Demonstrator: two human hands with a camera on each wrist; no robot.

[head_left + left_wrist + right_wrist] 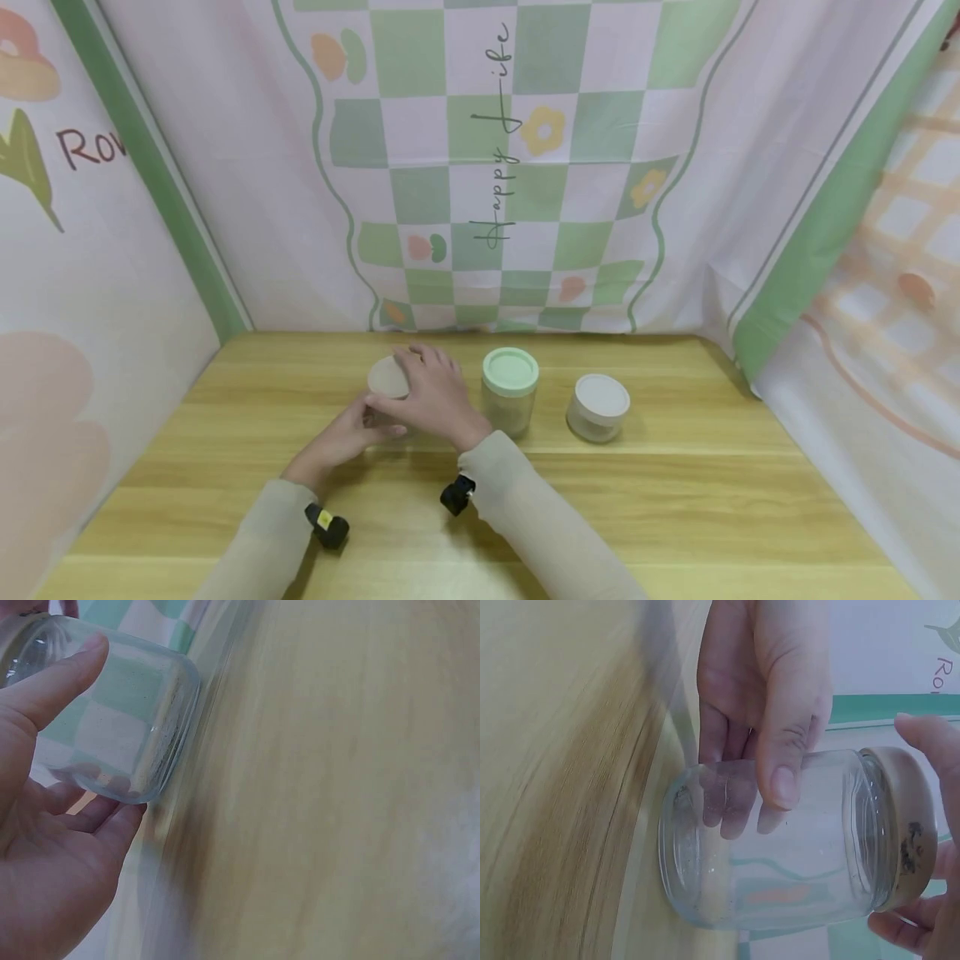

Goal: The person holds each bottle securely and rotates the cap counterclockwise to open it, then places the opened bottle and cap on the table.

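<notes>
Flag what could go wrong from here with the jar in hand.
The clear jar might slip or turn if the left grip loosens, since its thumb and fingers hold smooth, bare sides. The lid could drop if it comes free suddenly; the right grip has fingers round its edge. The right sleeve looks near the green-lidded jar, so a sideways swing might knock it.

jar: 3 | lid: 3 | grip: 2 | wrist camera: seemingly 2

Lidded jars on wooden table
</notes>
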